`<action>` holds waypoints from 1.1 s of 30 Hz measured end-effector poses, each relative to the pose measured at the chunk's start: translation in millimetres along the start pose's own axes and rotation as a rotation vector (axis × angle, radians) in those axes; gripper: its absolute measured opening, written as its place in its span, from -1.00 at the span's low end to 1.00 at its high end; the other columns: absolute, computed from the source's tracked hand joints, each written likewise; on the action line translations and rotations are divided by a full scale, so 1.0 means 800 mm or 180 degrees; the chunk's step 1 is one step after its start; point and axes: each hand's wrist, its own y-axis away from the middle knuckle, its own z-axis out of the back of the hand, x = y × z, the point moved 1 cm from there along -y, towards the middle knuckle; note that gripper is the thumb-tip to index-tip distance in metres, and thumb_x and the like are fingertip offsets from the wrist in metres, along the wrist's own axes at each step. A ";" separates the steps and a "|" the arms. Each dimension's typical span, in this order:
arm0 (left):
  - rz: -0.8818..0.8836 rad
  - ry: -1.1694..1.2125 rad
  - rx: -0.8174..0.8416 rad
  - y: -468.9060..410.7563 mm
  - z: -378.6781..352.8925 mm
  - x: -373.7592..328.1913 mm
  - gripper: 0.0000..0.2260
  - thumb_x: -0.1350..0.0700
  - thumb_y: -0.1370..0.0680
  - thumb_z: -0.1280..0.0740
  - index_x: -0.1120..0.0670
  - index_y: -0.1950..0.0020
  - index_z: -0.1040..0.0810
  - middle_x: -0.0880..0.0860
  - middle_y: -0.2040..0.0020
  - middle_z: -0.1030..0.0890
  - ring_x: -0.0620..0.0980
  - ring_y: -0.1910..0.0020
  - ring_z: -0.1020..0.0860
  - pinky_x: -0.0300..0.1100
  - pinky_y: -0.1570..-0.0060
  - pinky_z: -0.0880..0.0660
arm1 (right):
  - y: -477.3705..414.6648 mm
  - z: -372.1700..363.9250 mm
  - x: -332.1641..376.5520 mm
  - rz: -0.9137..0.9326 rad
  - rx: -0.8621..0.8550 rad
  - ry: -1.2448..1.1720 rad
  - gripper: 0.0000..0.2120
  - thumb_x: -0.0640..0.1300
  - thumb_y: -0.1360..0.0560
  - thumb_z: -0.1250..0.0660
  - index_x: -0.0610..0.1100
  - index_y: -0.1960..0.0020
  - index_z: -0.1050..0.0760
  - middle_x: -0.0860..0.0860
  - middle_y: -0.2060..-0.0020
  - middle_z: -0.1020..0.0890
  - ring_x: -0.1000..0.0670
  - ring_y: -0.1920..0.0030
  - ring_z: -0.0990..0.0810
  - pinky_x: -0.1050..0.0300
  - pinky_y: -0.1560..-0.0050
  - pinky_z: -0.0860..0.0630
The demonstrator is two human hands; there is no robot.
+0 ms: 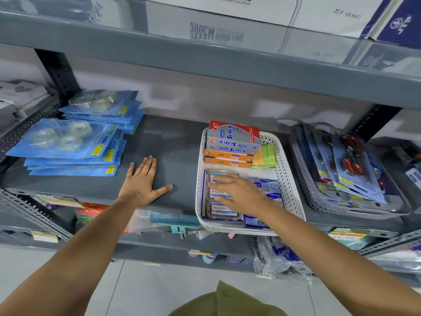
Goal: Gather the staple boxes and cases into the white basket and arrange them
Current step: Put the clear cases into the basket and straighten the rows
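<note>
A white perforated basket (288,169) stands on the grey shelf (173,142). At its back lie a grey-and-red Softek box (234,136), two orange boxes (227,158) and green sticky notes (266,157). Clear staple cases (222,209) fill the front left, and small blue staple boxes (270,185) sit to their right. My right hand (239,192) hovers flat over the clear cases with fingers spread, holding nothing. My left hand (143,181) rests flat and open on the bare shelf, left of the basket.
Stacks of blue tape packs (73,142) lie on the shelf's left part. A grey basket of scissor sets (346,169) stands to the right of the white one. A shelf with cartons hangs overhead, and a lower shelf holds bagged goods (173,221).
</note>
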 end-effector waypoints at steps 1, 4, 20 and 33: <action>0.0001 -0.0009 -0.0006 0.000 0.000 0.000 0.02 -0.53 -0.29 0.31 0.12 -0.56 0.20 0.05 -0.59 0.15 -0.03 -0.56 0.16 0.06 -0.51 0.23 | -0.004 -0.002 0.003 0.0032 0.0074 0.0184 -0.58 0.07 -0.59 -0.17 0.10 -0.43 -0.30 0.10 -0.46 -0.33 -0.02 -0.42 -0.31 -0.07 -0.27 -0.46; 0.0014 -0.0058 0.0003 -0.001 0.000 -0.001 0.02 -0.53 -0.29 0.32 0.12 -0.56 0.21 0.05 -0.59 0.15 -0.03 -0.56 0.16 0.07 -0.51 0.23 | -0.006 -0.008 0.002 0.0018 0.0127 0.0382 -0.60 0.02 -0.63 -0.11 0.07 -0.46 -0.26 0.12 -0.48 -0.29 -0.03 -0.39 -0.40 -0.07 -0.16 -0.53; 0.0001 0.0020 -0.0012 -0.001 0.001 0.000 0.03 -0.54 -0.29 0.31 0.12 -0.56 0.19 0.05 -0.59 0.13 -0.02 -0.56 0.16 0.07 -0.51 0.23 | 0.000 -0.022 0.002 0.0064 0.0215 0.0204 -0.54 0.00 -0.65 -0.01 -0.13 -0.50 -0.17 -0.03 -0.51 -0.22 -0.03 -0.50 -0.20 -0.04 -0.41 -0.31; 0.0010 -0.0017 0.0008 0.002 0.006 -0.003 0.04 -0.53 -0.28 0.31 0.13 -0.56 0.19 0.05 -0.59 0.14 -0.02 -0.56 0.16 0.07 -0.52 0.22 | -0.008 -0.041 -0.017 -0.0484 0.0780 0.0640 -0.29 0.28 -0.56 0.28 -0.16 -0.49 0.40 -0.10 -0.50 0.34 -0.05 -0.50 0.36 -0.04 -0.49 0.34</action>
